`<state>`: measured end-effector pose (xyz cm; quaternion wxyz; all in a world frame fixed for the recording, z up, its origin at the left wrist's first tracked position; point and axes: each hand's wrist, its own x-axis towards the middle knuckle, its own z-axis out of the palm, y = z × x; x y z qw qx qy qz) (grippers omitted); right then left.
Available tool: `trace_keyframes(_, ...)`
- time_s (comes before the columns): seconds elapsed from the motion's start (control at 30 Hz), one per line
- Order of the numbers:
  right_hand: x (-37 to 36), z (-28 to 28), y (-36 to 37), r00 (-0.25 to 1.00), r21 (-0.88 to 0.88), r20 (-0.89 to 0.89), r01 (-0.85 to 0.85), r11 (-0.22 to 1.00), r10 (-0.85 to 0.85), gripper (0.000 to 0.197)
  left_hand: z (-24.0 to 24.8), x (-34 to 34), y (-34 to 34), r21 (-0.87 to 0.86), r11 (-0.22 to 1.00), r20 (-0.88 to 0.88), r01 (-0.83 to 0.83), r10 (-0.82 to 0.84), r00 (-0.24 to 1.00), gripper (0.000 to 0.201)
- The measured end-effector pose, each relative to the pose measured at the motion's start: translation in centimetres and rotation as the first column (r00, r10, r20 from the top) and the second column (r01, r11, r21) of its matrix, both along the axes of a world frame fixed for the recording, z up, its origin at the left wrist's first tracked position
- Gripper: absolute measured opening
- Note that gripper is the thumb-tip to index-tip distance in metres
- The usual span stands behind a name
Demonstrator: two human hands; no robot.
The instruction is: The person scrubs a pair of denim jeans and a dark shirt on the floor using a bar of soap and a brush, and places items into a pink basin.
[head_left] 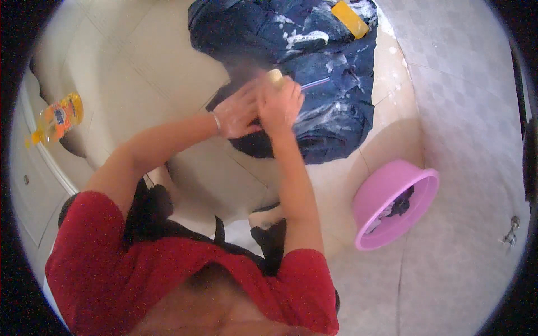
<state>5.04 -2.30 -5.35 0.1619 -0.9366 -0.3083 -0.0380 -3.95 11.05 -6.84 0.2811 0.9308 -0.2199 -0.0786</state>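
Observation:
A wet dark blue garment (336,73) is spread over the tiled floor, streaked with white foam. My right hand (280,106) is closed around a pale yellow block (274,76) that looks like a bar of soap, pressed down near the garment's left part. Right beside it, my left hand (238,112) bends over the cloth, with dark fabric showing between thumb and fingers; its fingertips are blurred. A striped red-and-white trim (315,84) runs across the cloth just right of my hands. On the garment's far right part lies an orange-yellow block (351,20) with foam around it.
To the right stands a tilted-looking pink basin (375,193) with dark and light cloth inside. A clear bottle of yellow liquid (60,119) with an orange label is at the far left. A grey tiled wall (465,112) rises on the right, with a metal tap (511,231).

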Motion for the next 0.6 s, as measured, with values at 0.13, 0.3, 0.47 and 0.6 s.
trace_keyframes(0.13, 12.6, -1.9, -4.9, 0.832, -0.055, 0.411, 0.431, 0.900, -0.373, 0.023, 0.4, 1.5, -1.6, 0.113, 0.982, -0.081, 0.149, -0.140, 0.987, 0.066)
trace_keyframes(0.3, 4.6, -1.4, 0.6, 0.918, -0.053, -0.134, 0.368, 0.928, -0.372, 0.049, -0.1, -0.4, 0.1, 0.048, 0.998, -0.135, 0.051, -0.044, 0.990, 0.068)
trace_keyframes(0.47, 10.3, -2.6, -5.2, 0.880, -0.089, 0.323, 0.395, 0.915, -0.348, 0.035, -0.3, 1.4, -1.5, 0.042, 0.990, -0.051, 0.136, -0.133, 0.990, 0.065)
trace_keyframes(0.6, 5.9, -3.1, -1.6, 0.877, 0.201, 0.353, 0.268, 0.942, -0.325, 0.040, -0.2, -0.1, -0.2, 0.070, 0.993, -0.081, 0.090, -0.084, 0.993, 0.066)
